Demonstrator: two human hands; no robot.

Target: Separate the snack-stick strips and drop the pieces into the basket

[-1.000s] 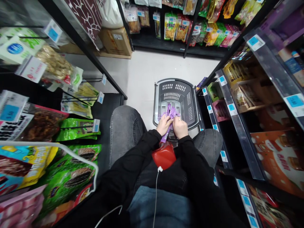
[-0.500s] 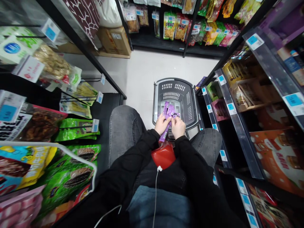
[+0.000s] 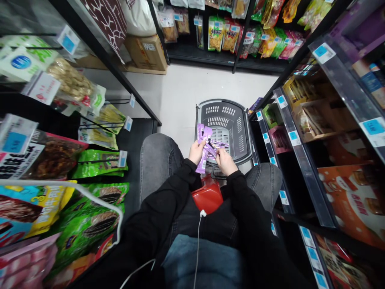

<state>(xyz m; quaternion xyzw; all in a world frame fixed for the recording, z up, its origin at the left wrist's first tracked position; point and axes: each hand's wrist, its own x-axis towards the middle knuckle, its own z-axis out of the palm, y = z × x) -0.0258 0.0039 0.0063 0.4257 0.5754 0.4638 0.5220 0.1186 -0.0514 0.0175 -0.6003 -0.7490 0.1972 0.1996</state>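
My left hand is closed on several purple snack packets, long and narrow, fanned out above and below the fingers. One of these packets slants across to my right hand, which pinches its end between thumb and fingers. Both hands are over the near side of a grey shopping basket standing on the floor between my knees. More purple packets lie on the basket's bottom, partly hidden behind my hands. Just below the hands, in my lap, is a glossy red object with a white cable plugged in.
Left, a shelf holds hanging snack bags, among them a green bag. On the right are shelves with price tags and boxes. At the back hang more snack bags; a cardboard box sits at the back left.
My hands have moved apart. The left went left with the bunch of purple packets, which now spread out more; the right still pinches one packet's end. The packets in the basket show more.
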